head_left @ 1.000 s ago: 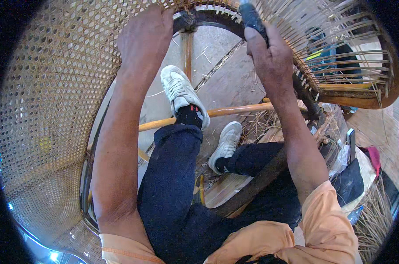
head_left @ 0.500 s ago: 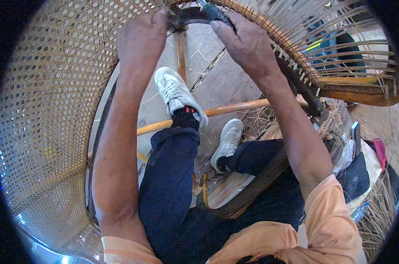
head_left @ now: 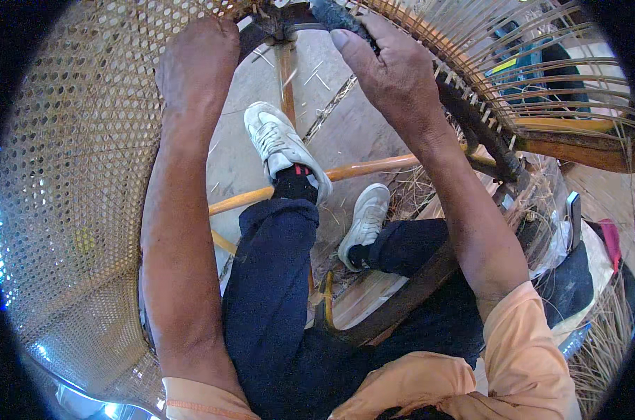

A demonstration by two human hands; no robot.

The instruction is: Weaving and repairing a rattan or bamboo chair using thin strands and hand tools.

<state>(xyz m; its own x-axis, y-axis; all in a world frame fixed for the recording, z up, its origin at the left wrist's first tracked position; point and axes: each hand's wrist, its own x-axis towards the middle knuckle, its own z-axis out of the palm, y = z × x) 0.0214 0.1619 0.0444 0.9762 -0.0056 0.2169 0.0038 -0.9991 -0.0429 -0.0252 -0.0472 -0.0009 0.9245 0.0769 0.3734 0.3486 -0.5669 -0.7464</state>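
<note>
Left grip [head_left: 198, 66] has shifted leftward along woven cane [head_left: 86, 140], closure unclear; right grip [head_left: 401, 73] clasps tool [head_left: 340, 19], long axis pointing forward-left.

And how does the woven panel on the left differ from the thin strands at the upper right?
The woven panel is a close mesh with small holes, while the thin strands spread side by side with wide gaps. The panel fills much of the picture's left side; the strands take up a smaller area. Both look light brown.
</note>
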